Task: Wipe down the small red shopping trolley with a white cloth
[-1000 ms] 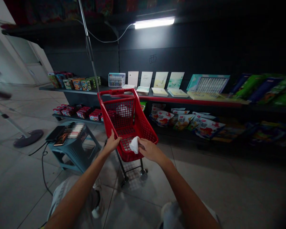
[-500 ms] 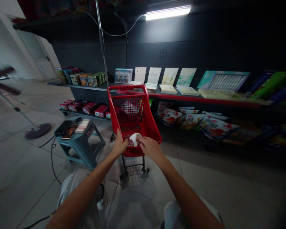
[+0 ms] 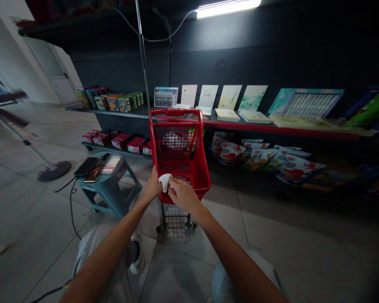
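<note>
Dim shop aisle: left hand (image 3: 152,188) steadied small red plastic cart (image 3: 180,155)'s near rim; right hand (image 3: 183,195) fingers pinched white cloth (image 3: 164,182) against it.

floor (image 3: 271,235): red cart (image 3: 180,155), teal stool (image 3: 109,187), fan base (image 3: 54,171)

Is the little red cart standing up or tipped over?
Standing up. The red cart sits on its wheels on the floor, handle at the top, while both hands hold its near edge.

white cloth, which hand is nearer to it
Right. The right hand pinches the white cloth against the red cart rim; the left hand grips the rim beside it.
</note>
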`<state>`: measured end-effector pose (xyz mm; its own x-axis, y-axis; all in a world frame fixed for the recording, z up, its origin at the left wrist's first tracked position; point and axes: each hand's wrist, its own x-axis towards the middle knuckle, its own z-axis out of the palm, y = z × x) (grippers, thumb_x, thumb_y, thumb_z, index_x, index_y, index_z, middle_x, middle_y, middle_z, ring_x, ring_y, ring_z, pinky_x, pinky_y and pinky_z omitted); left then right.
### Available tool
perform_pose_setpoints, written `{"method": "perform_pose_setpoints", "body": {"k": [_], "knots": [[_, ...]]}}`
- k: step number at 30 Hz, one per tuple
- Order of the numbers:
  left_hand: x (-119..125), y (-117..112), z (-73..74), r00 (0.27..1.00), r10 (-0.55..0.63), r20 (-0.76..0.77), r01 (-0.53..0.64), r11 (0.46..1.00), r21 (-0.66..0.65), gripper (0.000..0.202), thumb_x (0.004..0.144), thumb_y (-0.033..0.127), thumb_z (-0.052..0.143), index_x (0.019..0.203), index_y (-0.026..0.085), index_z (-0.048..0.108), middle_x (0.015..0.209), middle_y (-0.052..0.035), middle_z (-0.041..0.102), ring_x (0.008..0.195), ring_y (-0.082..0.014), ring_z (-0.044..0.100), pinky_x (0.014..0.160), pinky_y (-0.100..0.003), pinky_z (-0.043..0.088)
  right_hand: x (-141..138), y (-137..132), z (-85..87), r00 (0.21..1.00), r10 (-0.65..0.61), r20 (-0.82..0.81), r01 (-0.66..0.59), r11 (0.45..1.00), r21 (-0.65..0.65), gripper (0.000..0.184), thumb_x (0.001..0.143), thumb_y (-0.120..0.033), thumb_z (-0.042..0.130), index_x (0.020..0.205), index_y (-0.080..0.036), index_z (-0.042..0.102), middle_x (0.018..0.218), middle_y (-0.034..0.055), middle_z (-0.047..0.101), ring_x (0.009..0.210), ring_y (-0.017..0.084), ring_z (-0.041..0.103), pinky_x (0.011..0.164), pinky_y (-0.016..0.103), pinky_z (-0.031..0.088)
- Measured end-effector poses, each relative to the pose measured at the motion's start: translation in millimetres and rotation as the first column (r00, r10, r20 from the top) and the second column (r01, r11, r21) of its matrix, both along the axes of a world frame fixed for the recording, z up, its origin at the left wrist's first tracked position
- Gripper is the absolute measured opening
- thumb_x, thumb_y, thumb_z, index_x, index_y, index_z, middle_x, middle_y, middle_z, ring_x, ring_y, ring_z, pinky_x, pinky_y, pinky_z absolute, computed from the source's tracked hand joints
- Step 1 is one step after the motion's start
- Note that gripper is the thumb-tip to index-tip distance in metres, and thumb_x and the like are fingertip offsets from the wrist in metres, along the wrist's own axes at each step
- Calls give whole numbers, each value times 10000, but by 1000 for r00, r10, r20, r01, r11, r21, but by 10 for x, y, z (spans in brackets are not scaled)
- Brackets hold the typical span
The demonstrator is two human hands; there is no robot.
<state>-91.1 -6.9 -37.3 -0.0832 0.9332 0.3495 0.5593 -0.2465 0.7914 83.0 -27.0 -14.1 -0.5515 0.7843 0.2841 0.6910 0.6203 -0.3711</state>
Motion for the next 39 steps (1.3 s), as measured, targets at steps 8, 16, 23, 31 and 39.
{"method": "perform_pose_setpoints", "body": {"k": [8, 16, 23, 31, 39], "knots": [[-57, 111, -80, 998, -65, 0, 65, 997, -49, 757, 830, 268, 609, 1536, 152, 358, 1483, -157, 551, 1329, -307, 575, 1163, -499, 438, 249, -40, -36, 998, 44, 48, -49, 992, 116, 211, 1030, -237, 478, 1138, -182, 651, 1159, 101, 693, 1080, 230, 604, 965, 357, 503], [-141, 230, -184, 998, -62, -11, 60, 994, -95, 816, 841, 190, 500, 1621, 209, 261, 1509, -85, 545, 1423, -282, 508, 1231, -475, 377, 954, -1, -114, 999, 37, -14, -33, 972, 232, 267, 1011, -191, 487, 1207, -190, 668, 1324, 108, 651, 1295, 256, 562, 1166, 475, 442], [-81, 194, -115, 1000, -17, -23, 14, 994, -112, 799, 849, 212, 489, 1620, 210, 279, 1553, -62, 525, 1422, -272, 518, 1227, -457, 383, 1076, -102, -94, 998, 57, -40, -48, 978, 203, 445, 963, -125, 497, 1388, -197, 608, 1481, 114, 572, 1400, 262, 506, 1206, 506, 423], [-23, 185, -12, 995, 60, -79, -75, 977, -198, 762, 859, 234, 514, 1602, 261, 345, 1455, -61, 628, 1355, -321, 587, 1164, -513, 444, 1144, -55, -24, 995, 57, -84, -43, 987, 155, 531, 897, -43, 485, 1391, -197, 607, 1476, 118, 574, 1408, 237, 517, 1202, 493, 436], [-68, 234, -1, 989, 24, -147, -54, 978, -201, 736, 893, 263, 501, 1608, 217, 334, 1418, -92, 656, 1304, -298, 631, 1122, -462, 484, 1319, 20, 42, 996, 28, -88, -8, 975, 223, 453, 905, -44, 477, 1301, -173, 653, 1411, 126, 624, 1319, 250, 560, 1148, 503, 467]]}}
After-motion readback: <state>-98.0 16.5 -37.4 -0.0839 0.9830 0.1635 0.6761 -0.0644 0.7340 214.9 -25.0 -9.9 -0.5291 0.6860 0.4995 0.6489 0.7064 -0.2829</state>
